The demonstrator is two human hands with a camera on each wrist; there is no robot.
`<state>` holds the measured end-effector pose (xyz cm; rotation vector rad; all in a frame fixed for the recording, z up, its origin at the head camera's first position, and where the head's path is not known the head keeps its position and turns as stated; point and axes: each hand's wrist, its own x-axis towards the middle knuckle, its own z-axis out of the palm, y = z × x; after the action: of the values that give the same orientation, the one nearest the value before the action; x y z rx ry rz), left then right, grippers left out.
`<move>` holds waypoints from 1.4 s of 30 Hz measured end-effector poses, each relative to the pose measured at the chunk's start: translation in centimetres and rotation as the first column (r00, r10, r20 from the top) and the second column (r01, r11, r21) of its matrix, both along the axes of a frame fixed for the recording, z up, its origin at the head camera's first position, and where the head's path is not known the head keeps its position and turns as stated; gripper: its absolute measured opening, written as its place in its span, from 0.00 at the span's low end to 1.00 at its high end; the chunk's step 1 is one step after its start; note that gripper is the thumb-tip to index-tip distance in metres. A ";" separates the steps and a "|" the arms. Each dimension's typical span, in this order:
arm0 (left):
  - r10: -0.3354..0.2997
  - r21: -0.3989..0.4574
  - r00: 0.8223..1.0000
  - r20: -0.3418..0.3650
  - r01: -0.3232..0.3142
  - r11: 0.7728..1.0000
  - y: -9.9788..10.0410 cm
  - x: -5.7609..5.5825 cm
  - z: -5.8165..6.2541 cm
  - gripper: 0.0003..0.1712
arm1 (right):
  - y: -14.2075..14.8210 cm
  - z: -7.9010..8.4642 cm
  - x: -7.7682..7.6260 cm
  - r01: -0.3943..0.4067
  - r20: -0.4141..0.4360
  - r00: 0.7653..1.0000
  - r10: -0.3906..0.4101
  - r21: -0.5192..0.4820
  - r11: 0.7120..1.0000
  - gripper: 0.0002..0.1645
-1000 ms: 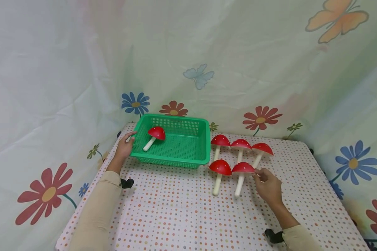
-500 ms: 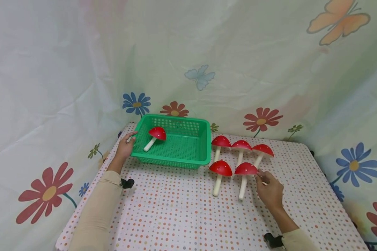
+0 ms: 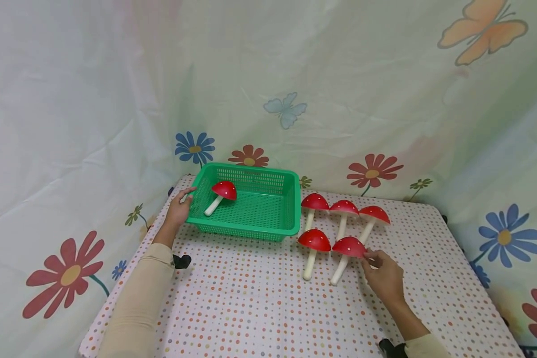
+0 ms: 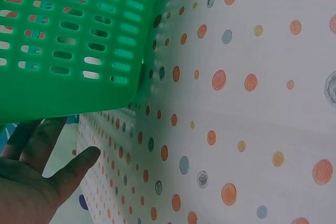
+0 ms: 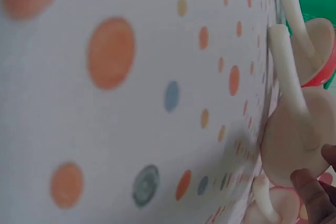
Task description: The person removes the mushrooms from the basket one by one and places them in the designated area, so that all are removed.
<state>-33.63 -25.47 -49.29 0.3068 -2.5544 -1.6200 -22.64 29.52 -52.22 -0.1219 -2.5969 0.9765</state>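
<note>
In the head view my left hand (image 3: 177, 211) rests at the left end of a green plastic basket (image 3: 241, 229). The left wrist view shows its thumb apart from the basket wall, with fingertips hidden behind the rim. My right hand (image 3: 383, 276) pinches the cap edge of a toy mushroom (image 3: 350, 247), red with white dots on a white stem. Thumb and finger meet at the pale cap underside (image 5: 286, 150) in the right wrist view. Another toy mushroom (image 3: 314, 240) lies just left of the pinched one. Inside the basket is one more mushroom (image 3: 224, 191).
Behind the pinched mushroom lies a row of three more mushrooms, the middle one (image 3: 345, 207) near its stem. A dotted cloth covers the table (image 3: 250, 298). A flowered curtain (image 3: 268, 64) hangs right behind the basket.
The pinched mushroom first shifted right and toward me, then its cap came slightly left and nearer while its stem end swung left. The left hand and basket stay put.
</note>
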 end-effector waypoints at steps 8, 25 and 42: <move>0.006 0.005 1.000 0.006 -0.006 1.000 0.0 0.0 0.0 0.25 | 0.2 1.0 1.2 -0.025 0.055 0.998 0.023 0.029 0.999 0.08; 0.010 0.008 1.000 -0.004 -0.010 1.000 0.0 0.1 0.2 0.25 | 0.2 3.6 2.6 -0.044 -0.148 0.987 0.062 0.123 0.991 0.05; 0.015 0.017 1.000 0.010 -0.015 1.000 0.1 0.1 0.4 0.25 | 0.1 4.8 2.0 -0.046 0.117 0.993 0.019 0.236 0.971 0.35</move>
<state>-33.51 -25.38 -48.94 0.3352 -2.5404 -1.6408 -20.64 29.65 -47.44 -0.0748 -2.8063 0.6771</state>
